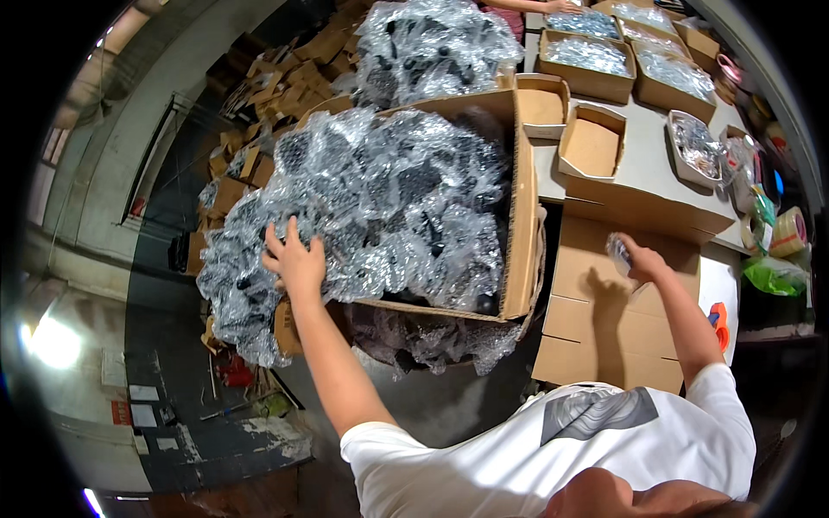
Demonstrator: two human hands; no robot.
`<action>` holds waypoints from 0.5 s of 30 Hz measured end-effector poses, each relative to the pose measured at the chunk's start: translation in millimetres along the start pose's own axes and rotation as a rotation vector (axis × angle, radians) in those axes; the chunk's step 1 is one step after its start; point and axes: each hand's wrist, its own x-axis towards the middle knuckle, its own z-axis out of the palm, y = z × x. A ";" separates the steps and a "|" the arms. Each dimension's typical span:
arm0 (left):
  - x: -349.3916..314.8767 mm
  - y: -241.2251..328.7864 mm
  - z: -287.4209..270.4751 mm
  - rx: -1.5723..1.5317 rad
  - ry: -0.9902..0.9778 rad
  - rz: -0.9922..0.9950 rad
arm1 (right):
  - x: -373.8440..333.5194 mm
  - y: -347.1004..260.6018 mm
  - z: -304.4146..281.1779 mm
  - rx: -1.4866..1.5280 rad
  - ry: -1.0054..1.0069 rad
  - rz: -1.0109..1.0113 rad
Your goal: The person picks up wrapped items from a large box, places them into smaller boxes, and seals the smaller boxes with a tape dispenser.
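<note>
My left hand (298, 262) reaches to the left side of a big heap of bubble-wrapped dark parts (380, 198). Its fingers are spread against the wrapping, and no part is closed in them. The heap fills a large cardboard box (523, 216) and spills over its left side. On the right, my right hand (646, 262) pinches a small clear plastic packet (618, 250); what is inside cannot be made out. That hand is over an unfolded cardboard carton (574, 293), whose far flap stands up. My hand's shadow falls on the carton.
Beyond the carton, a white table (643, 194) bears two shallow open cartons (592, 142) and several boxes of clear-wrapped goods (587, 57). Tape rolls (787, 231) stand at the right edge. An orange-handled tool (720, 324) lies near my right elbow. Another person's arm (535, 6) shows at the far edge.
</note>
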 end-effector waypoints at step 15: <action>-144.2 102.8 -52.1 -0.982 -0.149 1.018 | -123.1 -172.0 -20.4 1.543 -0.057 -1.319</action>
